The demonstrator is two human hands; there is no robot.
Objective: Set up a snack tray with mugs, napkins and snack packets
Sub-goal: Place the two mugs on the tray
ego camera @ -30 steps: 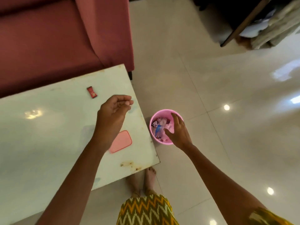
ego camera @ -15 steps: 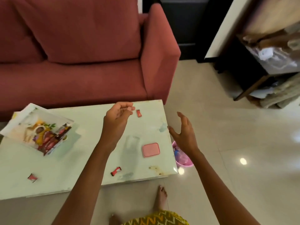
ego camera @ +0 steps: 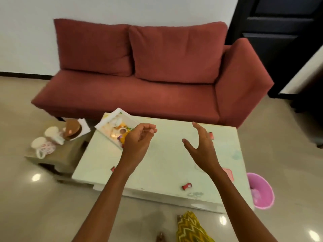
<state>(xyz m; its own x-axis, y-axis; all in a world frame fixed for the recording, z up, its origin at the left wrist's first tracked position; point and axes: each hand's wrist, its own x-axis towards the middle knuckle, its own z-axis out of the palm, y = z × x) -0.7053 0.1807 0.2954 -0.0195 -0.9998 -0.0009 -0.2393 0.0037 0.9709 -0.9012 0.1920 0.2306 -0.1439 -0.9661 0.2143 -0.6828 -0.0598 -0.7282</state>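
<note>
A white tray point(ego camera: 111, 122) with a printed picture lies at the far left corner of the pale coffee table point(ego camera: 166, 165). My left hand point(ego camera: 139, 138) hovers just right of the tray, fingers curled against the thumb, with nothing visible in it. My right hand point(ego camera: 201, 147) is held over the table's middle, fingers spread and empty. Small red snack packets lie on the table: one near the front edge point(ego camera: 186, 186), one behind my right hand point(ego camera: 211, 135), one by my left forearm point(ego camera: 112, 169). Two patterned white mugs point(ego camera: 51, 134) point(ego camera: 41, 147) stand on a low stool left of the table.
A brown rounded object point(ego camera: 72, 131) on a white sheet sits on the low stool point(ego camera: 57, 158) beside the mugs. A pink coaster point(ego camera: 229, 173) lies near the table's right edge. A pink bin point(ego camera: 260, 190) stands on the floor to the right. A red sofa point(ego camera: 157, 81) is behind.
My view has lifted from the pink bin to the table and sofa. My right hand left the bin and rose over the table, open. My left hand stayed curled and moved toward the tray.
</note>
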